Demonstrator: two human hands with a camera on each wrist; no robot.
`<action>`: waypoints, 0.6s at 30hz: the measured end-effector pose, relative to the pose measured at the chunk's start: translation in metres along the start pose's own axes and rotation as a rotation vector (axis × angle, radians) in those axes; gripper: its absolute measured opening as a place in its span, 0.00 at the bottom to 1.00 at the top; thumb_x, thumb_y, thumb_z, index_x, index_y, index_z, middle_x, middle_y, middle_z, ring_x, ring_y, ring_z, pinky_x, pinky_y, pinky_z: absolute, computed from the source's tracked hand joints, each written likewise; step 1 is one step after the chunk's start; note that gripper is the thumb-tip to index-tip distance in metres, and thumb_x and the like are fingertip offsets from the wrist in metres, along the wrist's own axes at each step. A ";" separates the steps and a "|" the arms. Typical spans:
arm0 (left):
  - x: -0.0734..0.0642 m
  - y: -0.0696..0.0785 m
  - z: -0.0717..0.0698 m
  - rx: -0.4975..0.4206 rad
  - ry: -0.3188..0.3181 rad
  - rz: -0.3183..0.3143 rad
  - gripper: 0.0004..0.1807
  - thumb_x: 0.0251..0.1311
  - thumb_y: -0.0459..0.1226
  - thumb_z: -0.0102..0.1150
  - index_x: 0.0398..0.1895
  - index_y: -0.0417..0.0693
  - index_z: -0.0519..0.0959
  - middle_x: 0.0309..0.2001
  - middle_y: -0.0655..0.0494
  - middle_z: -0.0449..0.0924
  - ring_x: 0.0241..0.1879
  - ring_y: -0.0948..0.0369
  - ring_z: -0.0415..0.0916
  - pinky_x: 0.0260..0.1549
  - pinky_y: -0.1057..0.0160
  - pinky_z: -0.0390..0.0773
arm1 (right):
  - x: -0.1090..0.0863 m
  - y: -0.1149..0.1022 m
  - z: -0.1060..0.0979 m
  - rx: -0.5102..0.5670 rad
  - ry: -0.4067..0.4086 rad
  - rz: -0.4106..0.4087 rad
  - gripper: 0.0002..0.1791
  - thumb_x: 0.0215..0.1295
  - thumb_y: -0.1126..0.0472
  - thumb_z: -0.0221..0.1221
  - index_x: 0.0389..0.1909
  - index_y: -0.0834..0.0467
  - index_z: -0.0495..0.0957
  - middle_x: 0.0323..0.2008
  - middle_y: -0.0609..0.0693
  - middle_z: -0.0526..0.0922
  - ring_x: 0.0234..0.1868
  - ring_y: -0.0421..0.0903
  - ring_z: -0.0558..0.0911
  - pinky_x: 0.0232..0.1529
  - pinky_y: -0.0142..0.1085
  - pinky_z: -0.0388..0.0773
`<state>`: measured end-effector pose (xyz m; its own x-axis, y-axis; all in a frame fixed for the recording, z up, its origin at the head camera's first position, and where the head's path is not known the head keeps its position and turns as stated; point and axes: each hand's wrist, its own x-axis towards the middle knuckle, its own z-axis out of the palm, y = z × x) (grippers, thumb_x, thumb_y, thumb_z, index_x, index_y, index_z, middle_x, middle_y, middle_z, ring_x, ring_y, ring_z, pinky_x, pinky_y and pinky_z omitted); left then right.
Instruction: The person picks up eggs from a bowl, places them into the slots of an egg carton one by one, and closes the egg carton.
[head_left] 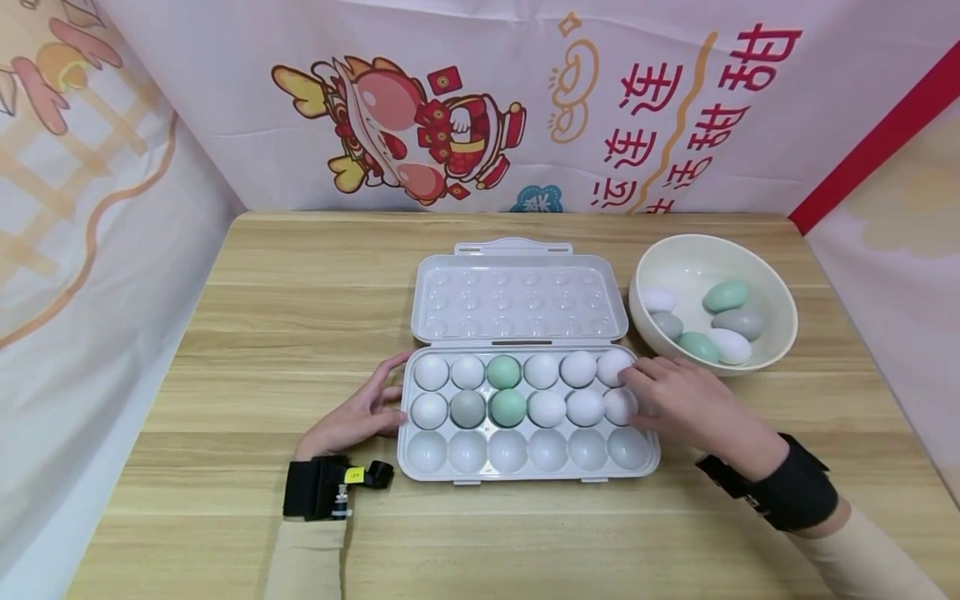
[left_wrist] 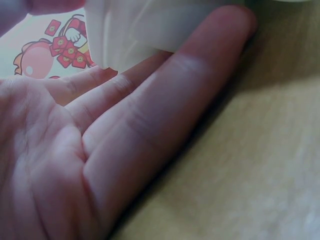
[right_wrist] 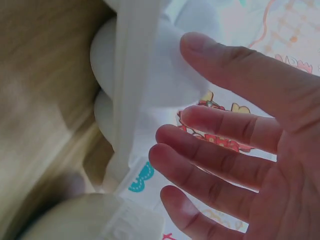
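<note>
A white plastic egg carton lies with its lid folded back. White, pale green and grey eggs sit in its back and middle rows; the front row shows bare cups. Against the carton's left end rests my left hand, its fingers fairly straight along and under the edge. My right hand is at the right end, fingertips by the last white egg of the back row and the one in front of it. In the right wrist view its fingers are spread, the thumb tip overlapping a white egg.
A cream bowl holding several white, green and grey eggs stands right of the carton, close behind my right hand. The wooden table ends at a cloth backdrop with cartoon prints.
</note>
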<state>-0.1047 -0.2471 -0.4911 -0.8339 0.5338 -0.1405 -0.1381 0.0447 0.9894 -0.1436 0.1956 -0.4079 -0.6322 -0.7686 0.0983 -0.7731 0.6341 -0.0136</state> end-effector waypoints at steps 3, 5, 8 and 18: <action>0.000 0.001 0.000 0.002 0.001 0.001 0.45 0.64 0.29 0.55 0.77 0.55 0.39 0.66 0.25 0.56 0.57 0.42 0.70 0.48 0.51 0.79 | 0.000 0.002 -0.006 0.011 0.017 0.010 0.25 0.41 0.57 0.77 0.40 0.61 0.78 0.33 0.52 0.78 0.32 0.49 0.78 0.34 0.44 0.77; 0.000 0.001 0.001 0.004 0.002 0.002 0.45 0.64 0.29 0.55 0.77 0.55 0.40 0.66 0.25 0.56 0.57 0.42 0.70 0.48 0.51 0.79 | -0.001 0.004 -0.010 0.017 0.034 0.013 0.25 0.41 0.58 0.77 0.40 0.62 0.79 0.33 0.53 0.78 0.32 0.50 0.78 0.33 0.45 0.77; 0.000 0.000 0.001 0.001 0.001 0.000 0.45 0.64 0.29 0.55 0.77 0.55 0.40 0.65 0.25 0.56 0.56 0.42 0.71 0.48 0.51 0.79 | -0.001 0.008 -0.017 0.002 0.062 0.022 0.25 0.41 0.60 0.77 0.41 0.62 0.79 0.34 0.55 0.79 0.32 0.52 0.79 0.31 0.45 0.77; -0.001 0.000 0.002 -0.028 -0.006 -0.006 0.45 0.64 0.28 0.54 0.77 0.54 0.39 0.65 0.23 0.56 0.55 0.43 0.72 0.47 0.49 0.79 | 0.001 0.023 -0.033 -0.050 0.126 0.023 0.24 0.42 0.60 0.76 0.40 0.62 0.78 0.34 0.56 0.80 0.33 0.54 0.80 0.26 0.47 0.76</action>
<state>-0.1031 -0.2462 -0.4908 -0.8295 0.5390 -0.1464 -0.1582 0.0245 0.9871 -0.1605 0.2121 -0.3753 -0.6354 -0.7392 0.2231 -0.7532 0.6570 0.0319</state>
